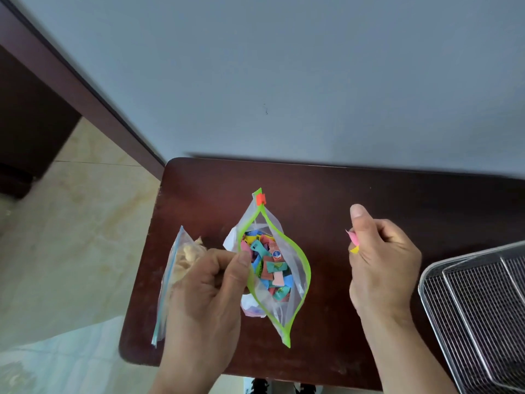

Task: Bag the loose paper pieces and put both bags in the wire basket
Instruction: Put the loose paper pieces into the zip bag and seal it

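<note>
Your left hand (210,282) pinches the open green-rimmed bag (295,282) of coloured paper pieces (270,268); your right hand (380,257) pinches loose scraps (352,240); the wire basket (480,305) sits at the tabletop's (341,189) right edge.

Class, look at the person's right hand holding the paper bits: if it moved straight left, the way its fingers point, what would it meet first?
Probably the open mouth of the green-rimmed bag; the right hand with its paper pieces faces it across bare table, though height is unclear.

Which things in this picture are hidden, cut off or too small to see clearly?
Head view only:
- Wire basket: cut off by the right and bottom edges.
- Second bag: partly hidden behind the left hand.
- Paper pieces in the right hand: mostly covered by fingers.
- Print on pieces inside the open bag: too small.
</note>
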